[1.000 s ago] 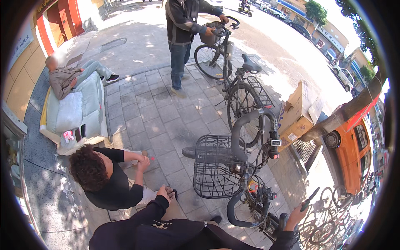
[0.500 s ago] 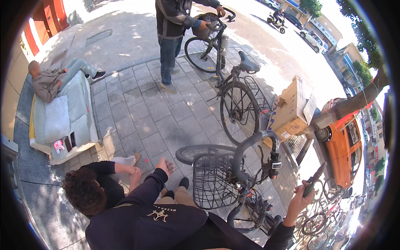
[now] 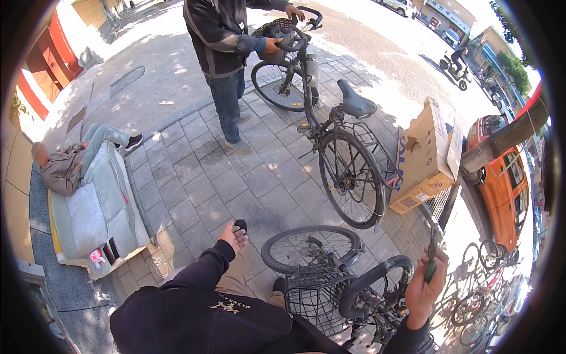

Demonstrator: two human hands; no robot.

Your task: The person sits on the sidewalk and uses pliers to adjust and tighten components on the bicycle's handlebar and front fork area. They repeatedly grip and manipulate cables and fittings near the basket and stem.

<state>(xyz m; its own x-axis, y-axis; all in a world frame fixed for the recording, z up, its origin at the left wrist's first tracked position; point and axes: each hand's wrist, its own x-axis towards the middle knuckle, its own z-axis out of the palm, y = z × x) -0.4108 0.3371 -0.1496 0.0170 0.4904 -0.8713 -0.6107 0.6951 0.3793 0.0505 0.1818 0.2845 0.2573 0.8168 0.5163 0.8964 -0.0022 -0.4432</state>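
My right hand (image 3: 425, 288), at the lower right, is closed around a green-handled hand tool (image 3: 430, 270). Its dark metal head points up; its exact kind is unclear. My left hand (image 3: 233, 236) is held out in front of my body, palm up. Its fingers are loosely bent and nothing is in them. Between my two hands stands a bicycle with a black wire basket (image 3: 313, 302) and dark drop handlebars (image 3: 354, 291). The bicycle's front wheel (image 3: 266, 252) shows beyond the basket. Neither hand touches this bicycle.
Ahead, a person in a dark jacket (image 3: 212, 41) holds another bicycle's handlebars; its rear wheel (image 3: 352, 180) is nearer me. A torn cardboard box (image 3: 421, 180) stands right of it, by a tree trunk (image 3: 507, 133). Someone reclines on a pale sofa (image 3: 127, 215) at left. Several bicycles (image 3: 471, 289) stand at right.
My view has shifted, and the dark-haired person beside my left arm is out of sight. My right hand has raised the tool more upright. A scooter rider on the road has come closer.
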